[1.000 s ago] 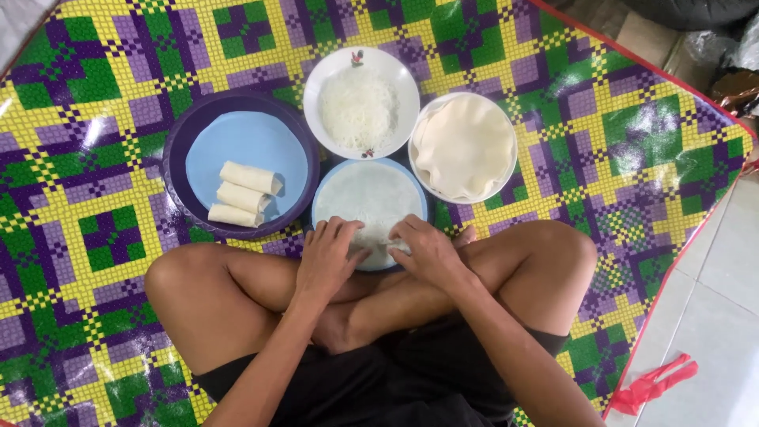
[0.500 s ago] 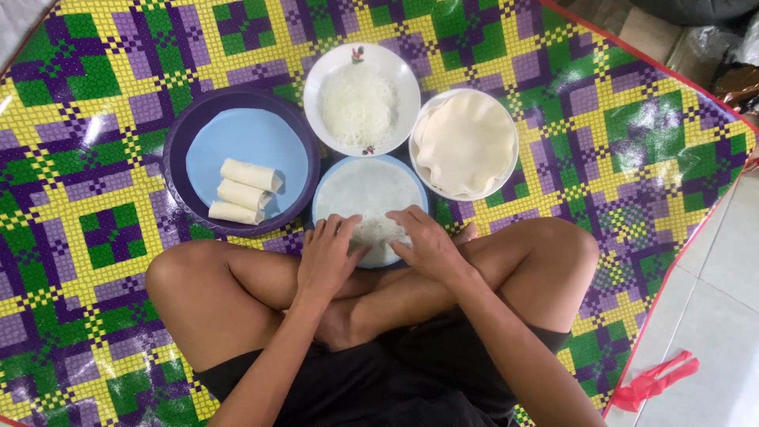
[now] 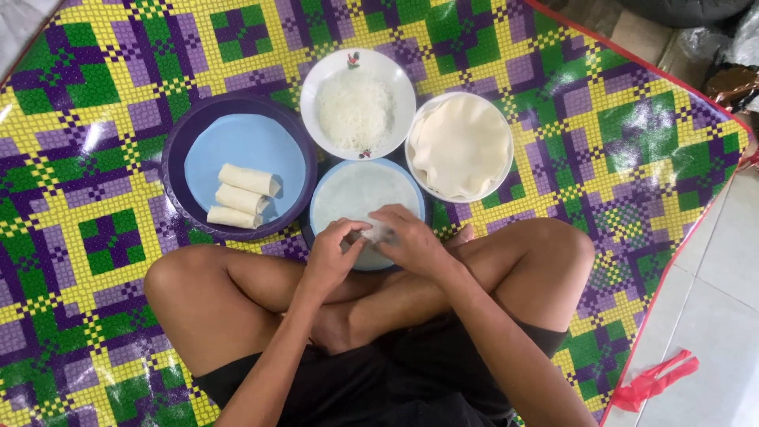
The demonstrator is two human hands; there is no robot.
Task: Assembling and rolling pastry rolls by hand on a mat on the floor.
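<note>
On pale blue plate [image 3: 341, 198], translucent white wrapper [image 3: 378, 232], half-rolled, fingers pinching

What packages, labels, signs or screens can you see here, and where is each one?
No labels, signs or screens show.
Dark shiny bag or package: top right corner, off the mat, brownish, crumpled.
Clear plastic wrapping: beside it, greyish, bunched.

Looks like I'm watching somebody's home floor, not a proper kitchen. The person sits cross-legged on a shiny woven-pattern mat [image 3: 601, 150] in purple, yellow and green, spread over pale floor tiles [image 3: 711, 316]. Food plates sit right on the mat, like the white bowl of noodles [image 3: 357, 104].
</note>
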